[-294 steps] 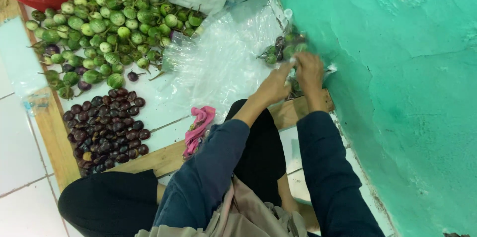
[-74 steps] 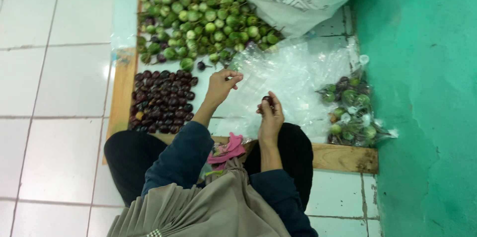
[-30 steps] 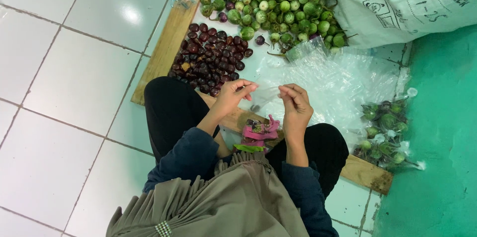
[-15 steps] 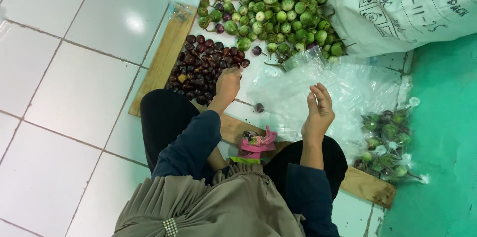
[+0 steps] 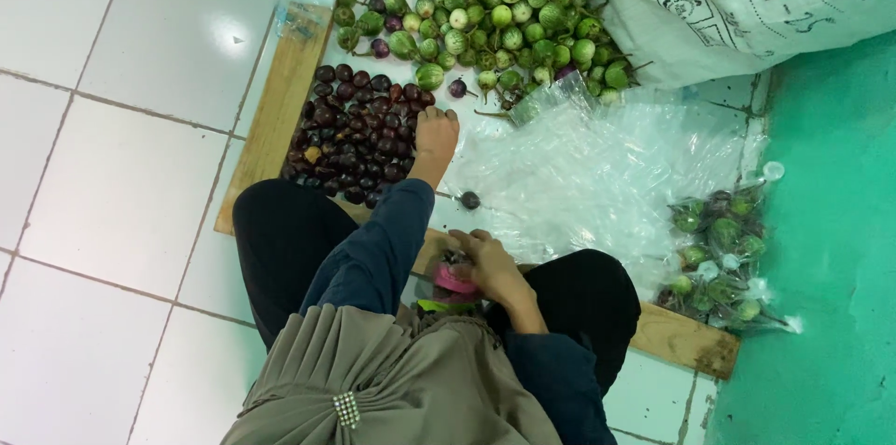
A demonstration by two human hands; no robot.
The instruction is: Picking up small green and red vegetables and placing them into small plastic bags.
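L hand (image 5: 436, 135) lies flat, fingers spread, on purple pile (image 5: 355, 137); R hand (image 5: 485, 263), lowered since, pinches pink bundle (image 5: 453, 279); its axis I can't tell.

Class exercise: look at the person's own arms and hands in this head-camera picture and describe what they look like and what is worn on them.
Both arms wear long dark blue sleeves that reach to the wrists. The left hand and the right hand are bare: no gloves show. No ring, watch or bracelet can be made out at this size. The sleeve cloth is plain, with no visible pattern or markings.
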